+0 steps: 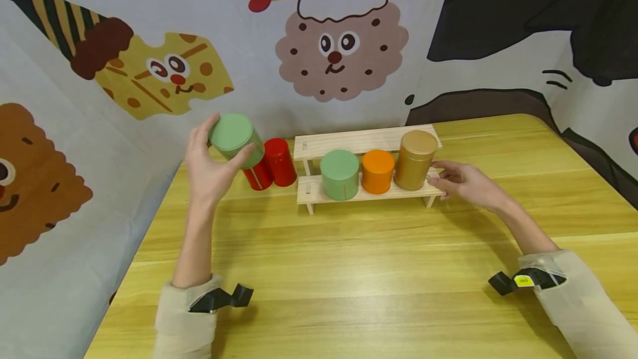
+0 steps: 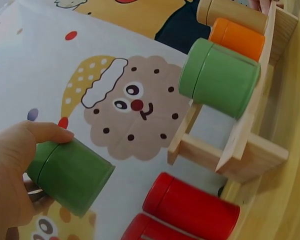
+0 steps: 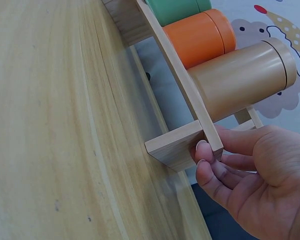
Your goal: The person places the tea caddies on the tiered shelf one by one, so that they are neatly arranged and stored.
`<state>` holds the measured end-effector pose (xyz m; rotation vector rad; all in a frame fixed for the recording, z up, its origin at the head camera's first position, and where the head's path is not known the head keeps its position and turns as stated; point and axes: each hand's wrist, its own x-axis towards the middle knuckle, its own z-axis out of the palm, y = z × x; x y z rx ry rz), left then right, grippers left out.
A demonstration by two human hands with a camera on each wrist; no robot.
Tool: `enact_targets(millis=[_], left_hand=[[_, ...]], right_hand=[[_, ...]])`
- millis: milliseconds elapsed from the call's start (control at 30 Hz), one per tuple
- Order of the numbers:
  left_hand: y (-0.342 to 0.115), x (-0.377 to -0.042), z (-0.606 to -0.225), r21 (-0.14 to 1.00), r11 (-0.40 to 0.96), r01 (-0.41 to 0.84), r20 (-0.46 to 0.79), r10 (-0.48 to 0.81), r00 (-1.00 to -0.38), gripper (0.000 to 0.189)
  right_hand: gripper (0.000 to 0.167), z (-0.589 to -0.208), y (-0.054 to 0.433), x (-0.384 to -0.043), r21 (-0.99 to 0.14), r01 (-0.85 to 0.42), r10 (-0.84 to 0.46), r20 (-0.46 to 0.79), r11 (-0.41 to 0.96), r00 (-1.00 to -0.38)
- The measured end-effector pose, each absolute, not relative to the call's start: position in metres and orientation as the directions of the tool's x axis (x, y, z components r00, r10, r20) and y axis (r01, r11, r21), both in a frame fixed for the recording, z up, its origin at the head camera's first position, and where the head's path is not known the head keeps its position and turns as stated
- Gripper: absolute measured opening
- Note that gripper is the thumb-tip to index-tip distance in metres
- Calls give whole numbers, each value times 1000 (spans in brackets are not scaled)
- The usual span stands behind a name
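My left hand [image 1: 205,165] grips a green lidded canister [image 1: 234,136] between thumb and fingers, held up over the table. In the head view it overlaps one red canister [image 1: 259,177]; a second red canister [image 1: 281,163] stands right beside that one. At the right end of a two-tier wooden shelf [image 1: 329,147], my right hand [image 1: 471,184] pinches the lower plank [image 3: 216,142], thumb above and fingertips below. On this lower tier stand another green canister [image 1: 340,176], an orange canister [image 1: 377,173] and a taller gold canister [image 1: 415,162], in a row from left to right.
The shelf rests on a wood-grain table [image 1: 359,270] near its back edge. Behind and to the left hangs a white cloth [image 1: 239,43] printed with cartoon biscuits and cheese. The red canisters stand just left of the shelf.
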<state>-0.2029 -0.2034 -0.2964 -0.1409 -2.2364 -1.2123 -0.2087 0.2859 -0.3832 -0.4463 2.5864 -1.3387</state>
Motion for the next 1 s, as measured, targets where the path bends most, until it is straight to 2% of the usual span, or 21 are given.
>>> enact_targets(millis=[400, 1000], left_hand=[[-172, -210, -297, 721, 503, 476, 594, -94, -799, 74], [-124, -222, -294, 745, 443, 499, 569, -33, -821, 75]], right_hand=[[62, -383, 285, -208, -825, -161, -347, -44, 541, -937], [63, -382, 287, -208, -816, -167, -342, -40, 553, -939]])
